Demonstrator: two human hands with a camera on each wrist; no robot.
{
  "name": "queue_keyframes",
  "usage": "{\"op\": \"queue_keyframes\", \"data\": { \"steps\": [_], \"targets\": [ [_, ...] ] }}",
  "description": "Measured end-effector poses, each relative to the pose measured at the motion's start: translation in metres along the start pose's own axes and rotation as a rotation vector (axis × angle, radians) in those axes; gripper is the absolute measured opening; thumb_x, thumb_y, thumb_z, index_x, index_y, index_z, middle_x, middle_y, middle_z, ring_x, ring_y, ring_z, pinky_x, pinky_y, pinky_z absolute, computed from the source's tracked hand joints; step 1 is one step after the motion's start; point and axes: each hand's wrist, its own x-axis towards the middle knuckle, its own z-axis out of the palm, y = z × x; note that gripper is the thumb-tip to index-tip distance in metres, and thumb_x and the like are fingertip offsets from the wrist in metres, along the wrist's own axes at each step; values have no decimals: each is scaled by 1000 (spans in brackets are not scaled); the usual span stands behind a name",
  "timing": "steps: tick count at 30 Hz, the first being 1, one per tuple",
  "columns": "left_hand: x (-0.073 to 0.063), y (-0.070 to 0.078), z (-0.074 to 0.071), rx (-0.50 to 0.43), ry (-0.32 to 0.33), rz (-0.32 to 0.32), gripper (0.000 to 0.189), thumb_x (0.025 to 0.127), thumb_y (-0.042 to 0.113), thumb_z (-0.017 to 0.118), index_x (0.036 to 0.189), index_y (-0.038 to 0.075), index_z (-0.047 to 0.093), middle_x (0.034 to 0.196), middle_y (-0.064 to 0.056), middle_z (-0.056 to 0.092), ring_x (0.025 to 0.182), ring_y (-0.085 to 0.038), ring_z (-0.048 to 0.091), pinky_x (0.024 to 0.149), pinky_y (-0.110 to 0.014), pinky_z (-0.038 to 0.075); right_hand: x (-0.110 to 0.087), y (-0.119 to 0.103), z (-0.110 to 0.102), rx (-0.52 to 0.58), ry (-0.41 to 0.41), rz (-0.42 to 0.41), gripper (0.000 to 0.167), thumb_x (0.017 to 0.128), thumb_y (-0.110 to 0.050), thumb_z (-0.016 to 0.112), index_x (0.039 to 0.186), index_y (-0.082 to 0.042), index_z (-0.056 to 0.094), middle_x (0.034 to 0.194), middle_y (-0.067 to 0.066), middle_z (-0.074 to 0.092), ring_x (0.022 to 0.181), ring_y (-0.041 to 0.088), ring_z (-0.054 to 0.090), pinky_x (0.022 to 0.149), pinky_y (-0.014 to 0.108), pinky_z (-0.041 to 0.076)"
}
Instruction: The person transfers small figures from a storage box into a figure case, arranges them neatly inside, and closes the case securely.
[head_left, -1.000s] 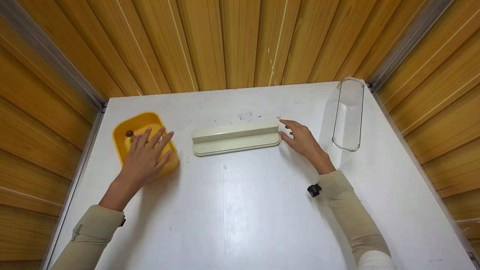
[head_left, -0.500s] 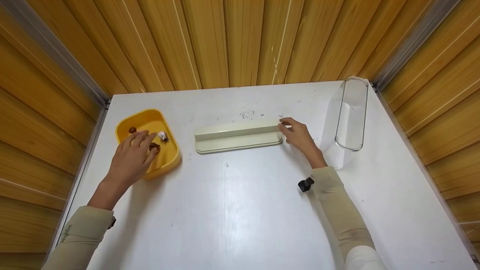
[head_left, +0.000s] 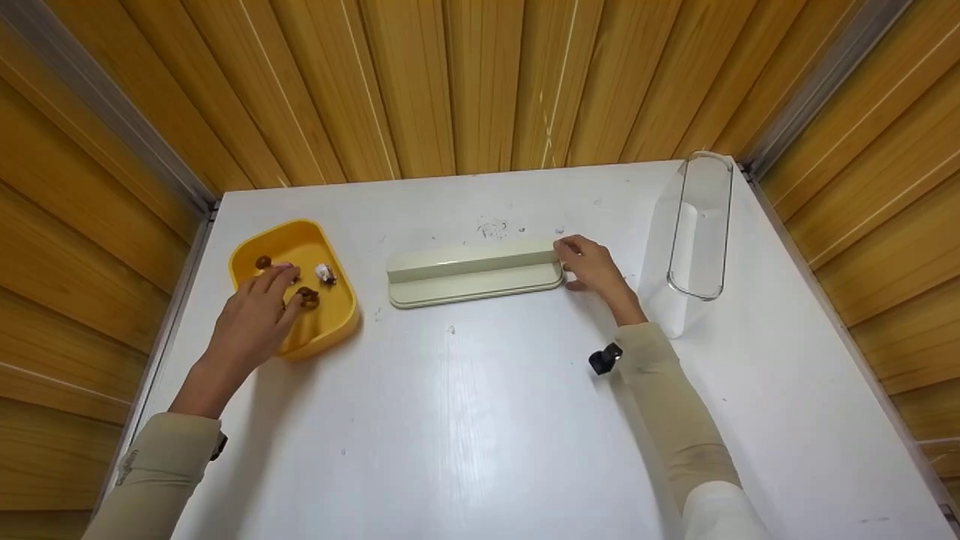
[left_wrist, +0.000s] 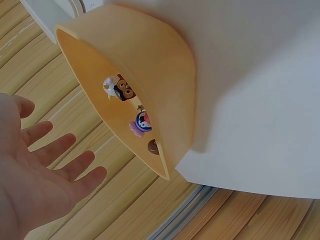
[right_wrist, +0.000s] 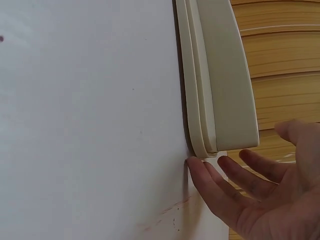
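My left hand (head_left: 247, 322) hovers over the near left side of a yellow bin (head_left: 300, 232), fingers loosely bent. Inside lie several small toy figurines: a white one (head_left: 325, 273), a brown one (head_left: 308, 298), a pink one partly behind my fingers and a brown round-headed one (head_left: 263, 262). The left wrist view shows that hand spread, holding nothing, beside the bin (left_wrist: 165, 60). My right hand (head_left: 596, 271) is at the right end of a long pale green stepped stand (head_left: 472, 283). In the right wrist view its relaxed fingertips (right_wrist: 197, 167) lie close against the stand's end; contact is uncertain.
A long clear plastic box (head_left: 670, 247) with a dark-edged rim stands at the table's right rear. The white table (head_left: 465, 420) has a few dark smudges behind the stand. Wood-patterned walls (head_left: 480, 82) enclose the table at the back and sides.
My left hand has drawn back toward the bin's near left side and bent its fingers, uncovering the white and brown figurines. My right hand has come in closer at the stand's right end.
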Motion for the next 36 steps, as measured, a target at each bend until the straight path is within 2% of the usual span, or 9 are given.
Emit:
{"op": "queue_keyframes", "data": {
  "steps": [8, 18, 22, 26, 31, 36],
  "targets": [
    [3, 1, -1, -13, -13, -6, 51, 110, 32, 40, 150, 1, 42, 152, -23, 41, 136, -51, 37, 109, -70, 30, 5, -5, -5, 95, -50, 68, 60, 105, -50, 49, 146, -6, 49, 140, 18, 54, 124, 33, 59, 90, 46, 58],
    [7, 0, 2, -28, -34, -33, 50, 109, 31, 43, 151, 3, 41, 152, -24, 41, 138, -50, 36, 111, -70, 28, 14, -15, -7, 77, -131, 162, 58, 106, -49, 46, 146, -7, 48, 140, 18, 53, 118, 31, 60, 93, 49, 57],
    [11, -1, 2, -35, -39, -38, 49, 109, 28, 44, 151, 3, 41, 151, -26, 41, 137, -51, 35, 111, -70, 27, 18, -17, -7, 111, -149, 196, 55, 105, -44, 51, 147, -8, 48, 137, 18, 56, 113, 31, 61, 92, 49, 57],
    [15, -2, 2, -43, -30, -45, 51, 110, 32, 40, 151, 3, 40, 151, -26, 42, 137, -51, 36, 112, -69, 28, 22, -17, -10, 156, -169, 207, 51, 104, -39, 56, 144, -6, 49, 137, 20, 57, 114, 33, 63, 91, 48, 58],
    [22, -5, 4, -68, -14, -58, 55, 110, 38, 36, 152, 3, 41, 151, -26, 42, 139, -49, 37, 113, -67, 28, 29, -16, -13, 178, -166, 248, 55, 102, -38, 62, 146, -8, 50, 140, 19, 57, 116, 33, 65, 91, 45, 58],
    [31, -5, 5, -94, -17, -79, 56, 110, 40, 35, 153, 4, 39, 152, -26, 42, 140, -47, 36, 114, -66, 29, 34, -16, -15, 164, -121, 268, 57, 98, -37, 68, 146, -10, 53, 134, 15, 62, 109, 27, 67, 96, 44, 56]
  ]
}}
